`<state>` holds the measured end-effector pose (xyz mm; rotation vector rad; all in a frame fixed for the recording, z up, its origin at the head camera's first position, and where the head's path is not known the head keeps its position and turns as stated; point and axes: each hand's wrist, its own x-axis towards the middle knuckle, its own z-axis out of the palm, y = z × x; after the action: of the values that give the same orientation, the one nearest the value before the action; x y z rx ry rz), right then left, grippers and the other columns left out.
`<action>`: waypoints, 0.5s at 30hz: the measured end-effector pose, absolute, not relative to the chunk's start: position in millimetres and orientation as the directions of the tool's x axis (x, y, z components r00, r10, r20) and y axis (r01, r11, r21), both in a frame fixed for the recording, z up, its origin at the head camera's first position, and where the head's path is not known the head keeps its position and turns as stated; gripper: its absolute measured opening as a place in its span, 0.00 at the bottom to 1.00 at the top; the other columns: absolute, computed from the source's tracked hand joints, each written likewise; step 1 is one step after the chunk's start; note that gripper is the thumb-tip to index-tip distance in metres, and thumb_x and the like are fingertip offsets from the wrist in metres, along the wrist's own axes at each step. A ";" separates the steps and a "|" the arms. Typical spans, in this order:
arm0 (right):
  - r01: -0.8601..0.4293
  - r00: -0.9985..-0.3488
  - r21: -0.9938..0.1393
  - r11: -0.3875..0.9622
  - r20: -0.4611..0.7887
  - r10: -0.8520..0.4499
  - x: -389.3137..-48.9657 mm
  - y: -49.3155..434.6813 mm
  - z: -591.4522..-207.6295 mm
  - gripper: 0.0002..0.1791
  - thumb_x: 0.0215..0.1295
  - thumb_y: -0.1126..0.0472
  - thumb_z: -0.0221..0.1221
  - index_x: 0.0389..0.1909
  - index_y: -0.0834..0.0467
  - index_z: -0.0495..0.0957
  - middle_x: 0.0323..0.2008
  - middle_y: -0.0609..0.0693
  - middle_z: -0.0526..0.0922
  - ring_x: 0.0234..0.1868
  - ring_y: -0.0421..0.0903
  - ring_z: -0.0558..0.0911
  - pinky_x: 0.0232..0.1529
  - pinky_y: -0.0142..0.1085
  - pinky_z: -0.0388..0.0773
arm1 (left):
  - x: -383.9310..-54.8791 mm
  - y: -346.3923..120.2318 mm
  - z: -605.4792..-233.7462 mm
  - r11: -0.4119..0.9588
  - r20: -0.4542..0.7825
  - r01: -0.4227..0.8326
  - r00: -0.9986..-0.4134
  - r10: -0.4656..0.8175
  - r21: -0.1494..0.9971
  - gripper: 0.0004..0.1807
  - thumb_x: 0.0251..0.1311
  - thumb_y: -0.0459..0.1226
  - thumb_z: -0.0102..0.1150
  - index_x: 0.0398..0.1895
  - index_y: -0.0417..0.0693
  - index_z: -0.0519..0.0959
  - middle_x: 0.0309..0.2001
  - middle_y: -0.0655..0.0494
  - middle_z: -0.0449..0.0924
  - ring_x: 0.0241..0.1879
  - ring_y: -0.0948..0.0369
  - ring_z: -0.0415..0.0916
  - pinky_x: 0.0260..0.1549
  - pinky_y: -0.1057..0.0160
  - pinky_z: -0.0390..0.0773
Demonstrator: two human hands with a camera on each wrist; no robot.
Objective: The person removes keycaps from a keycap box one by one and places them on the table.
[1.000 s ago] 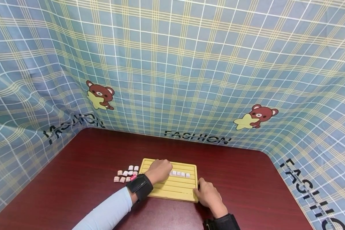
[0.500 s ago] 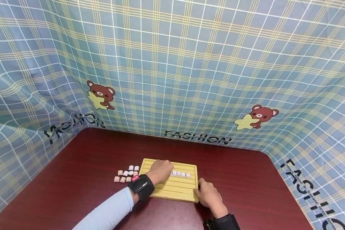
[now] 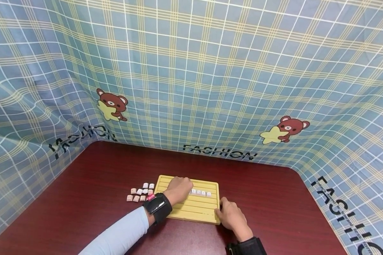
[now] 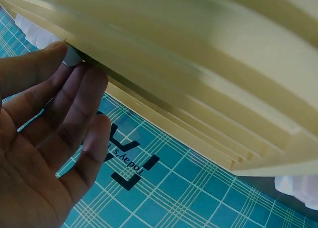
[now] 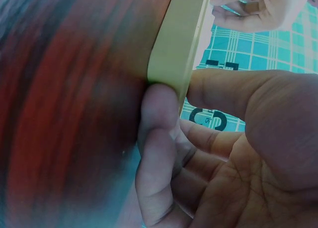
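A yellow board [image 3: 191, 207] with raised parallel ridges lies on the table. Along one groove stands a row of white keycaps [image 3: 198, 192]. Over the left part of that row, my left hand [image 3: 178, 189] pinches a whitish keycap [image 4: 72, 57] between thumb and fingers, against the ridge; in the head view the hand hides it. At the board's near right corner, my right hand [image 3: 232, 213] grips the edge, thumb on the upper face and fingers along the side, as the right wrist view shows. Several loose keycaps [image 3: 136, 199] lie left of the board.
The dark red table [image 3: 274, 209] extends around the board on all sides. Behind and beside it hangs a blue checked cloth [image 3: 194, 88] with printed bears and lettering. My left forearm crosses the table in front of the loose keycaps.
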<state>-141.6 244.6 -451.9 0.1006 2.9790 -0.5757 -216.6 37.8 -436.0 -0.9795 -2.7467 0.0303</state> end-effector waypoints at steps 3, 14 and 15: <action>0.089 -0.991 -0.369 0.925 -0.123 0.046 -141.5 244.9 -452.1 0.11 0.64 0.55 0.61 0.41 0.56 0.73 0.26 0.48 0.75 0.27 0.45 0.76 0.26 0.42 0.70 | -216.5 38.6 -435.8 0.784 0.184 0.615 -0.763 0.619 -0.085 0.14 0.49 0.25 0.60 0.14 0.52 0.77 0.24 0.58 0.82 0.23 0.62 0.78 0.23 0.59 0.77; 0.092 -0.991 -0.375 0.922 -0.128 0.047 -142.1 245.7 -450.9 0.10 0.64 0.55 0.61 0.39 0.55 0.72 0.24 0.48 0.73 0.26 0.44 0.74 0.26 0.40 0.69 | -214.1 37.1 -435.2 0.800 0.145 0.591 -0.787 0.599 -0.099 0.10 0.52 0.26 0.58 0.22 0.50 0.82 0.29 0.55 0.82 0.30 0.58 0.82 0.34 0.55 0.80; 0.097 -0.990 -0.377 0.921 -0.134 0.049 -142.5 246.1 -450.6 0.10 0.64 0.55 0.61 0.39 0.55 0.72 0.24 0.48 0.73 0.26 0.44 0.74 0.26 0.40 0.69 | -214.0 36.3 -434.1 0.802 0.143 0.590 -0.789 0.597 -0.097 0.10 0.52 0.27 0.59 0.22 0.51 0.82 0.29 0.55 0.81 0.30 0.58 0.82 0.34 0.55 0.80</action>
<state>-142.5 246.1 -450.6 0.1130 2.9593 -0.5901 -214.0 36.3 -434.1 -0.9368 -2.8221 0.0696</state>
